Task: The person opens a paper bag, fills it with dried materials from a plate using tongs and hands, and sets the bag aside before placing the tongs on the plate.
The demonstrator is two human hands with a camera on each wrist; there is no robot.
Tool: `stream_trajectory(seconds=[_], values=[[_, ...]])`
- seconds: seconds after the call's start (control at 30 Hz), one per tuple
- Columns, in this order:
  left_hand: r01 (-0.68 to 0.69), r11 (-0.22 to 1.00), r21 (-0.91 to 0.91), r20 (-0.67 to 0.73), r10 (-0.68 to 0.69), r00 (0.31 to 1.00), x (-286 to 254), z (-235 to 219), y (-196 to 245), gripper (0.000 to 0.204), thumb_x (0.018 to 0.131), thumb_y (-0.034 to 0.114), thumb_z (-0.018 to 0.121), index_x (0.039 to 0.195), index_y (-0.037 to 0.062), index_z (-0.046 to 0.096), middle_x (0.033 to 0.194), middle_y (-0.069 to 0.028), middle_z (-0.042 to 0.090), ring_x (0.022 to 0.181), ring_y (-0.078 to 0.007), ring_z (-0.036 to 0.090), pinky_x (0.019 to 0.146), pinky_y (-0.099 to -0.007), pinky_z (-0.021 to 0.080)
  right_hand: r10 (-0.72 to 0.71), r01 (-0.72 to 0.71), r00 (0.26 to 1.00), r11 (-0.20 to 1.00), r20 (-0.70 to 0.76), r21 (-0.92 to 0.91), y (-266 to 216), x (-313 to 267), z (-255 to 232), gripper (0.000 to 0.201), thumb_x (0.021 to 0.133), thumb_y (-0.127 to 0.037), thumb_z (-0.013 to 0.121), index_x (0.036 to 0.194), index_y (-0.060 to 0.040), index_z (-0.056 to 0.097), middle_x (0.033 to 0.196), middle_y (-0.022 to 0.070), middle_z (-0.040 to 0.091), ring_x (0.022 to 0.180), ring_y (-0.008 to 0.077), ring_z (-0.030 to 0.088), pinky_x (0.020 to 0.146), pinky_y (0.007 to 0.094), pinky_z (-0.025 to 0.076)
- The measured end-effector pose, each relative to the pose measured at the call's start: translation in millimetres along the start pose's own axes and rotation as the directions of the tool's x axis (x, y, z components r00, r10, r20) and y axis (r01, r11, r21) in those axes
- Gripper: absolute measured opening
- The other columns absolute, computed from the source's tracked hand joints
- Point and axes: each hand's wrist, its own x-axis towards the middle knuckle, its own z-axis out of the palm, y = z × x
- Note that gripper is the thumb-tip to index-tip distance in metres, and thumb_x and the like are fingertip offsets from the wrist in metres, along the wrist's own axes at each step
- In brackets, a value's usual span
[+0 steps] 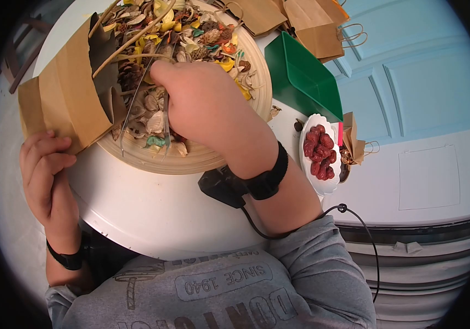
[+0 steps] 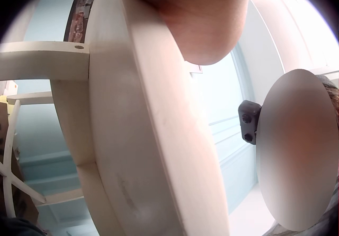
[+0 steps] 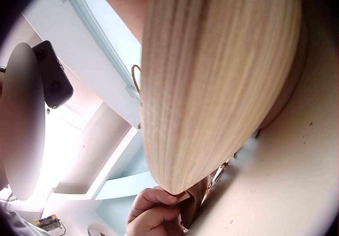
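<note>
In the head view my left hand [image 1: 46, 170] grips the lower corner of a brown paper bag [image 1: 70, 90], which leans over the left edge of a round wooden tray [image 1: 191, 167]. My right hand [image 1: 207, 101] holds metal tongs [image 1: 167, 123] above dried flowers, petals and cones [image 1: 155, 104] heaped on the tray. The tongs' tips point down among pale dried pieces. In the right wrist view the tray's underside [image 3: 217, 77] hides the right fingers, and the left hand [image 3: 153, 212] shows below it. Only the heel of the left hand [image 2: 204, 24] shows in the left wrist view.
Right of the tray stand a green box [image 1: 306, 82] and a white scalloped dish [image 1: 328, 186] of dark red dried fruit. More paper bags [image 1: 314, 33] lie at the back, and a small one [image 1: 353, 140] stands beyond the dish. A black cable [image 1: 364, 225] trails from my right wrist.
</note>
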Motion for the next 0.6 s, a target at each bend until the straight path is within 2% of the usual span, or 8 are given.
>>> stream_trajectory(seconds=[0.13, 0.2, 0.6], values=[[-0.005, 1.000, -0.007, 0.002, 0.005, 1.000, -0.9, 0.1, -2.0, 0.013, 0.068, -0.007, 0.050, 0.077, -0.0012, 0.057, 0.095, -0.0138, 0.064, 0.105, -0.0344, 0.055, 0.099, -0.0422, 0.041, 0.002, -0.002, 1.000, 1.000, 0.009, -0.005, 0.2, 0.2, -0.3, 0.012, 0.075, -0.001, 0.055, 0.086, -0.0033, 0.059, 0.072, 0.0193, 0.062, 0.074, 0.0401, 0.062, 0.067, 0.0496, 0.049], [-0.006, 1.000, -0.007, 0.002, 0.006, 1.000, -0.5, -0.1, -1.1, 0.013, 0.068, -0.008, 0.050, 0.077, -0.0011, 0.057, 0.095, -0.0137, 0.064, 0.105, -0.0345, 0.055, 0.099, -0.0422, 0.041, -0.025, 0.025, 1.000, 0.999, 0.012, -0.047, 0.7, 0.1, 0.2, 0.016, 0.070, -0.003, 0.063, 0.085, -0.0030, 0.060, 0.069, 0.0158, 0.063, 0.069, 0.0356, 0.064, 0.068, 0.0442, 0.050], [0.004, 1.000, 0.001, 0.004, -0.004, 1.000, -0.4, -0.9, 1.1, 0.016, 0.066, -0.011, 0.051, 0.077, -0.0008, 0.057, 0.096, -0.0135, 0.064, 0.107, -0.0346, 0.056, 0.099, -0.0418, 0.041, -0.034, 0.034, 0.999, 0.999, -0.005, -0.038, 1.6, 0.1, 1.1, 0.015, 0.069, -0.002, 0.062, 0.084, -0.0033, 0.060, 0.067, 0.0158, 0.063, 0.069, 0.0361, 0.064, 0.069, 0.0448, 0.049]])
